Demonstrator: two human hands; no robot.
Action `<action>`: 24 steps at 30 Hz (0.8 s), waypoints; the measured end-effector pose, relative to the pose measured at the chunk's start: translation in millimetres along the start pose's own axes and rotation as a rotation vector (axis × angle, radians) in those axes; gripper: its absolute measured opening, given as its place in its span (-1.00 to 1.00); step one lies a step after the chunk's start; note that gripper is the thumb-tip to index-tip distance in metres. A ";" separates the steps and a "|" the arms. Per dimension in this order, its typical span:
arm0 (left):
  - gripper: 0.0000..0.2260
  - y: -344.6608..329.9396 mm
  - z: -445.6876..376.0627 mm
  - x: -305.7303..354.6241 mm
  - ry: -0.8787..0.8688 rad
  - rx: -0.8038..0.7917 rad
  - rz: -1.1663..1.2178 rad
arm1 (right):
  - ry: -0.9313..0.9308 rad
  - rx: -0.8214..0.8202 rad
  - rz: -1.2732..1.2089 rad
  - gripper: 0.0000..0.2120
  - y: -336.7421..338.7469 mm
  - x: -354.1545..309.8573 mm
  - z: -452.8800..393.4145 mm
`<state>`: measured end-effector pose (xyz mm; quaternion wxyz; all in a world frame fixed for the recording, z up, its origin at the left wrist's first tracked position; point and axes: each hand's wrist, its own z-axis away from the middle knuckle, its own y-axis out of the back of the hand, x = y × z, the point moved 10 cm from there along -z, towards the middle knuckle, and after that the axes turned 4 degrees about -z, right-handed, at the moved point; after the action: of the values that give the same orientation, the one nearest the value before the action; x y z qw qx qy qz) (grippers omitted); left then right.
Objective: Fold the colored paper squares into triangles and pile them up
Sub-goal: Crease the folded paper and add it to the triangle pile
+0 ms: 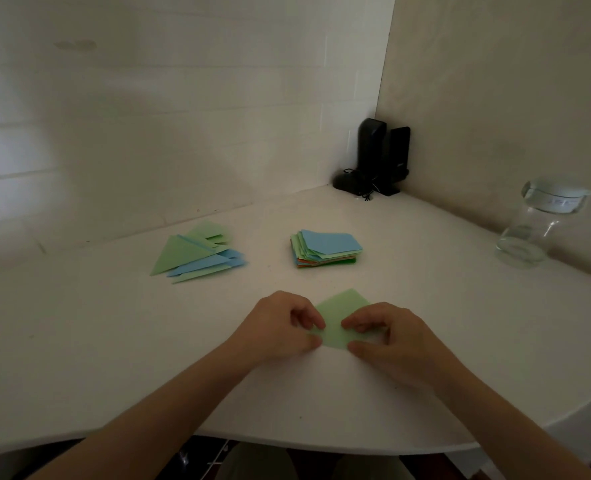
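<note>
A light green paper square (340, 313) lies on the white counter (96, 341) in front of me. My left hand (280, 325) pinches its left corner between thumb and fingers. My right hand (387, 332) pinches its right side the same way, and both hands cover its outer corners. Behind it, a stack of unfolded squares (327, 248) has a blue sheet on top, with green and orange edges below. To the left lies a loose pile of folded green and blue triangles (197, 252).
A clear glass jar with a lid (536, 225) stands at the right near the wall. Black speakers (384, 155) and a tangled cable sit in the back corner. The counter's curved front edge runs just below my forearms.
</note>
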<state>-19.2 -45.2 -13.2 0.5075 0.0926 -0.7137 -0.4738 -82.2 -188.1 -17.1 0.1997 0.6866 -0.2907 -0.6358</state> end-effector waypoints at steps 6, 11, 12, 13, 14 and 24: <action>-0.79 1.6 11.6 10.4 -0.182 -0.009 -0.072 | 0.022 0.035 0.134 -0.91 -10.5 -12.9 0.3; -0.71 -0.8 25.9 18.8 -0.369 0.025 -0.172 | 0.079 -0.022 0.185 -0.95 -17.4 -17.3 2.7; -0.73 0.3 27.3 21.2 -0.408 0.067 -0.219 | 0.098 -0.062 0.180 -0.92 -17.0 -19.7 2.8; -0.75 1.9 28.6 24.4 -0.444 0.106 -0.258 | 0.111 -0.109 0.173 -0.90 -16.8 -21.6 3.1; -0.78 2.9 30.0 27.7 -0.478 0.134 -0.282 | 0.126 -0.155 0.172 -0.88 -16.5 -23.5 3.2; -0.84 -8.6 29.2 46.5 -0.508 0.218 -0.334 | 0.097 -0.093 0.266 -0.89 15.6 -3.1 7.2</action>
<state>-67.6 -61.3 8.7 0.2155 0.1413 -0.8389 -0.4794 -91.6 -197.1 -5.6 0.3274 0.6618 -0.3395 -0.5827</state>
